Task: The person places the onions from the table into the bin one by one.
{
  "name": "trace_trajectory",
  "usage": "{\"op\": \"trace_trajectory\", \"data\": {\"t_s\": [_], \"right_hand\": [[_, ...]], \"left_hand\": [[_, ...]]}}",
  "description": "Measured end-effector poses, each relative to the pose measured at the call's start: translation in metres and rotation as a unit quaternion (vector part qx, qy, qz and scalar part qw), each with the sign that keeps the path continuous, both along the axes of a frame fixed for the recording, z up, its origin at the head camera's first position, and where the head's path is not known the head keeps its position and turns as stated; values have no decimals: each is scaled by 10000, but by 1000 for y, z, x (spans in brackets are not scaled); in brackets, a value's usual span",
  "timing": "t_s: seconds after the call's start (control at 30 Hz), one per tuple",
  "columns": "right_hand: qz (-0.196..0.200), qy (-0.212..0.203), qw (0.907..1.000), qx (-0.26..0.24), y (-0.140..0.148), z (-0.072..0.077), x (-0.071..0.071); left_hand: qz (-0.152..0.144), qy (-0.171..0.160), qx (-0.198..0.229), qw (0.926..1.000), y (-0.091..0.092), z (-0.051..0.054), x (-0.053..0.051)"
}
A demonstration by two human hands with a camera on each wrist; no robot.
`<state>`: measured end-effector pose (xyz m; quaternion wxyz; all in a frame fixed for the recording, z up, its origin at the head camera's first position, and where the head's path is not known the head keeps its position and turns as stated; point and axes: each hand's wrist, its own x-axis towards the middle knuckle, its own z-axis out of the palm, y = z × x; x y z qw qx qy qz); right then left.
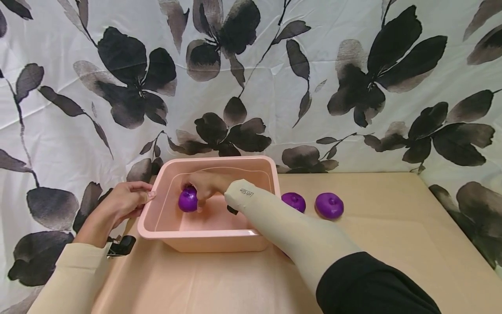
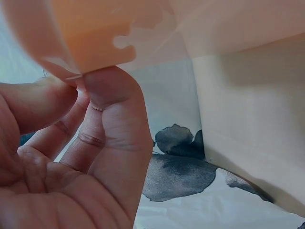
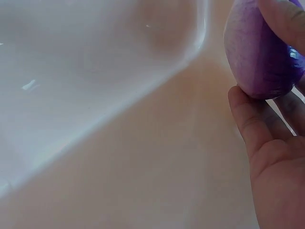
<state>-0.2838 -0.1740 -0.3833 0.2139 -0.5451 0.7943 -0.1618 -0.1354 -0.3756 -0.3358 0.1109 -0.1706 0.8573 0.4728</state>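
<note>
A pink plastic tub stands near the back of the table. My left hand pinches its left rim between thumb and finger; the left wrist view shows the thumb and fingers at the tub's edge. Inside the tub, my right hand holds a round, glossy purple onion near the left wall. In the right wrist view the onion has a streaked, paler side, with thumb and fingers around it. Two more purple onions sit on the table to the tub's right, one partly behind my right forearm.
The table has a tan cover. Behind it and along its sides hangs a white cloth with dark flowers. My right sleeve crosses over the tub's front right corner.
</note>
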Motion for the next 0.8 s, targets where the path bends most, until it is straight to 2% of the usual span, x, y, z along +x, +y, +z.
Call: {"op": "trace_trajectory", "data": {"t_s": [0.27, 0.47, 0.57, 0.7, 0.8], "right_hand": [[-28, 206, 9996, 180, -2, -2, 1], [-263, 73, 9990, 342, 5, 3, 6], [-243, 56, 9992, 306, 10, 18, 10], [-143, 50, 9998, 105, 21, 47, 13], [-240, -46, 9997, -93, 38, 69, 13]], "left_hand": [[16, 12, 4, 10000, 2, 0, 1], [-28, 13, -62, 10000, 6, -1, 1], [-69, 12, -134, 9999, 6, 0, 1], [-98, -3, -279, 9996, 3, 2, 1], [-112, -32, -317, 9994, 1, 2, 3]]}}
